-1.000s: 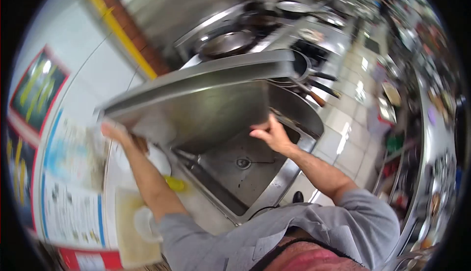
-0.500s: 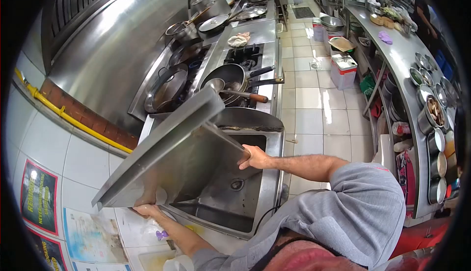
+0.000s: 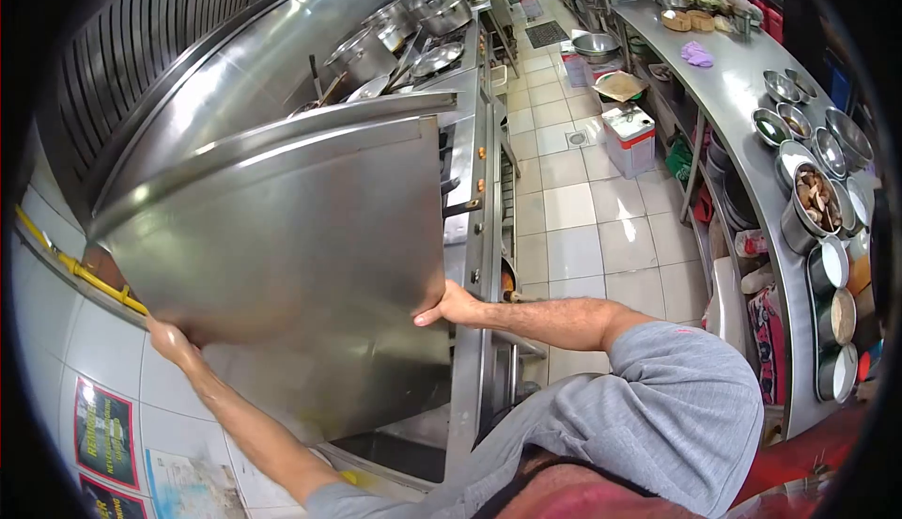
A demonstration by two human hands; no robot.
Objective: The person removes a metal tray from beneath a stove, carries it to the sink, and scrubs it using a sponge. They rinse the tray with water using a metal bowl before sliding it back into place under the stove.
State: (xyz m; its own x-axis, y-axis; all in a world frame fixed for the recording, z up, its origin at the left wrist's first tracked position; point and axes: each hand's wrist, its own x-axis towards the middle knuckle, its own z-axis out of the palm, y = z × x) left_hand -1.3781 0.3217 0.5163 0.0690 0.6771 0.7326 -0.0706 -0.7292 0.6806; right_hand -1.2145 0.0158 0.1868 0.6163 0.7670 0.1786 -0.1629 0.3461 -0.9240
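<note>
A large stainless steel panel (image 3: 291,237) with a rimmed top edge is held up between my two hands in front of the stove line. My left hand (image 3: 172,340) grips its lower left edge, beside the tiled wall. With fingers closed round the right edge, my right hand (image 3: 449,305) holds the other side. Below the panel, part of the sink (image 3: 399,455) shows. The panel hides most of the sink and the nearer burners and pans.
A yellow pipe (image 3: 80,270) runs along the left wall. Pots (image 3: 362,54) stand on the stove further back. On the right is a steel counter (image 3: 714,96) with bowls and containers. A square tin (image 3: 629,134) stands on the tiled floor.
The panel has risen and turned to face me more, now covering the woks and most of the sink. My left hand has moved up and left; my right hand has shifted slightly left.
</note>
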